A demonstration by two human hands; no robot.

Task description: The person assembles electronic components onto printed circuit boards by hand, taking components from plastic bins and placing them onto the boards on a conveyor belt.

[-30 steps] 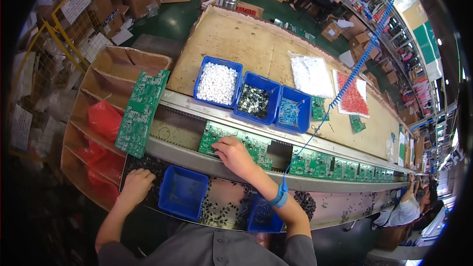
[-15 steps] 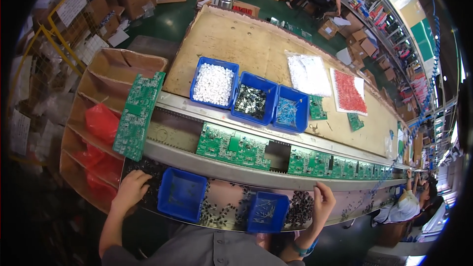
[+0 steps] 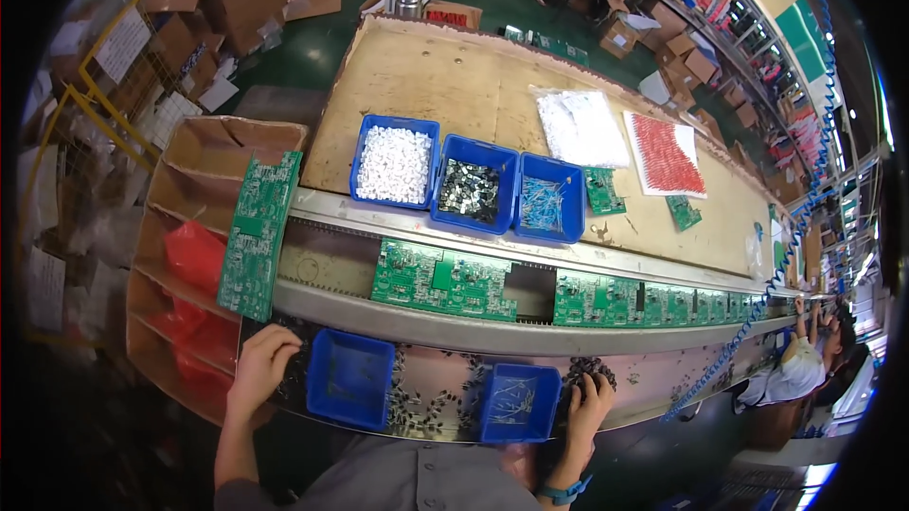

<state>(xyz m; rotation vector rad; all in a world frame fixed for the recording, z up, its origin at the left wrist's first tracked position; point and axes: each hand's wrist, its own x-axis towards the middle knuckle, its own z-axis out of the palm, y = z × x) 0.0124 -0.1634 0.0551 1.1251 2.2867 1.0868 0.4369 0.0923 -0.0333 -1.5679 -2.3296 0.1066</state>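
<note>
Our left hand [image 3: 262, 365] and right hand [image 3: 589, 405] half-curl; contents we cannot tell. Dark parts [image 3: 588, 365] lie near, probably for reach.

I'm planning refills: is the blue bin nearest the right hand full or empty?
Nearly empty: in the blue bin, only some thin pieces lie scattered, with blue floor showing between them.

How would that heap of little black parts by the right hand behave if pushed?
The heap would probably spread apart, since its pieces look loose. Each piece is likely light, being small beside the right hand. Some might scatter, like the loose parts strewn nearby.
</note>
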